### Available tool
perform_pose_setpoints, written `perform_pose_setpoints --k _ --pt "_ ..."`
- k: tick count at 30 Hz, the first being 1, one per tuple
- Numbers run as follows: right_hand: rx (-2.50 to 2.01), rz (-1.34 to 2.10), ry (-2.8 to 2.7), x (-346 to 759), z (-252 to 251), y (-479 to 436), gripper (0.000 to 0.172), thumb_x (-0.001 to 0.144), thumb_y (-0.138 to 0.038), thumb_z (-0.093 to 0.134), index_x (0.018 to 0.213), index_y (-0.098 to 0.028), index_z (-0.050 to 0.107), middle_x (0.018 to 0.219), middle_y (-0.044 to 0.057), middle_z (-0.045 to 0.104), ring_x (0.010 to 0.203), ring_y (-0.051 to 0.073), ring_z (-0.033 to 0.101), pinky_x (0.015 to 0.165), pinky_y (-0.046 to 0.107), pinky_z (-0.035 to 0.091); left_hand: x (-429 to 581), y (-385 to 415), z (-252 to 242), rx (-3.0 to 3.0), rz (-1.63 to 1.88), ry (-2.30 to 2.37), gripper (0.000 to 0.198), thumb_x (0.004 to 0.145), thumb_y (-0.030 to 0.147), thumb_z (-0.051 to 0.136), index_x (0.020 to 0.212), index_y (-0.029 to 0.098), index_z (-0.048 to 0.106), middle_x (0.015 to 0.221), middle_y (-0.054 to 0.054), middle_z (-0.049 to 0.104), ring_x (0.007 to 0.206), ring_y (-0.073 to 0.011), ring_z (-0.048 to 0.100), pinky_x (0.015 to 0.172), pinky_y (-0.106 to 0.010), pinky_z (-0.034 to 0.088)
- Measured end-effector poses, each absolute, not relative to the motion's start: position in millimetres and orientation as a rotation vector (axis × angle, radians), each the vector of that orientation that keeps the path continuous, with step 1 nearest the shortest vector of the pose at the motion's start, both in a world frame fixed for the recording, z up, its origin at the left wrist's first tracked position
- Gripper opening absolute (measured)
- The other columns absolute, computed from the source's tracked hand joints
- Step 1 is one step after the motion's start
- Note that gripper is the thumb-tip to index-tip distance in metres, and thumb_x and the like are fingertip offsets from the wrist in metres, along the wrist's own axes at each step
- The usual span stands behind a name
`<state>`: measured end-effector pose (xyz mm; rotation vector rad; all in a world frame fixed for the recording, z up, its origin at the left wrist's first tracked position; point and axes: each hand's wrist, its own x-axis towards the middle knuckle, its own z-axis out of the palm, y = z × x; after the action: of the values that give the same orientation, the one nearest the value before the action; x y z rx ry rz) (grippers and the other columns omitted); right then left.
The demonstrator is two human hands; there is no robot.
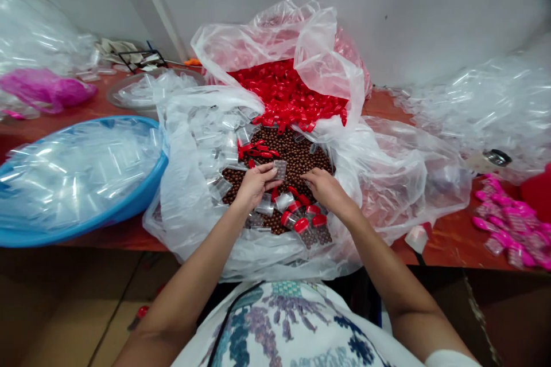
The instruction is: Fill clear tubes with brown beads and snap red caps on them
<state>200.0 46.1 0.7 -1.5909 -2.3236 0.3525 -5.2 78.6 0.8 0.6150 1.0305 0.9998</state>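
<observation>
My left hand [255, 184] is closed on a small clear plastic container [279, 170], which it holds over a mass of round brown balls [297, 152]. To its right, my right hand [322, 186] has its fingertips pinched together at the balls; whatever they hold, if anything, is hidden. Several filled containers with red caps [301, 225] lie in front of the hands. Loose red caps [262, 150] rest on the balls just beyond my left hand. Empty clear containers [228, 149] are heaped along the left side of the white plastic bag [185, 206] around the balls.
Behind the balls stands a clear bag full of red caps [293, 92]. A blue basin [161, 169] of clear plastic pieces is at the left. Pink-capped containers [512, 223] lie at the right, near a large clear plastic heap [482, 103]. The red table's front edge [451, 264] runs before me.
</observation>
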Motion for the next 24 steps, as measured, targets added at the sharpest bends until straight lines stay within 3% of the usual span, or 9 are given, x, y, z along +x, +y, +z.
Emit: perform_pose_setpoints --k 8,24 --pt "-1.478 0.454 -2.39 166 -2 51 0.032 0.088 -0.01 0.045 0.111 -0.019 0.064 0.102 0.007 0.063 0.097 0.017 0.056 0.087 0.028 0.042 -31 40 6 0.624 1.074 0.985 0.043 0.057 0.004 0.074 0.099 0.014 0.067 0.099 -0.006 0.068 0.081 -0.0145 0.064 0.078 -0.03 0.054" --pt "-1.5 0.429 -2.65 129 -2 54 0.038 0.088 -0.016 0.048 0.122 -0.026 0.058 0.102 0.007 0.059 0.096 0.018 0.052 0.082 0.025 0.037 -55 32 6 0.678 1.164 0.896 0.048 0.057 0.005 0.075 0.103 0.013 0.063 0.096 -0.006 0.068 0.084 -0.0148 0.064 0.076 -0.026 0.053"
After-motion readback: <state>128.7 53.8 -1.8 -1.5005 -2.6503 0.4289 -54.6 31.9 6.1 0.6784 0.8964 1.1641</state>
